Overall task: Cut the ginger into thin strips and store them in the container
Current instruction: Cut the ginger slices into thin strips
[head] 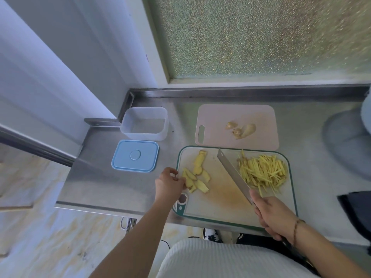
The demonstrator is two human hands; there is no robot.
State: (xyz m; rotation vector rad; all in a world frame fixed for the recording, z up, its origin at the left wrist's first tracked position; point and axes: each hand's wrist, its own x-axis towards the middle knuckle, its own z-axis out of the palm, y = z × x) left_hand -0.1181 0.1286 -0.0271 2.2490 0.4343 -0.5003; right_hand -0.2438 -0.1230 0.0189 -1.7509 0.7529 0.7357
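Right hand [276, 216] gripping the cleaver [233, 175] handle, blade resting on the green-rimmed cutting board [220, 209], left hand [168, 182] fingers pinching ginger slices [195, 177] at the board's left, cut ginger strips [263, 170] piled right, clear container [144, 123] open on tabletop [100, 181] behind blue lid [135, 155].

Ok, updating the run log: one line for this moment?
left hand gathering ginger slices | right hand holding knife | container empty
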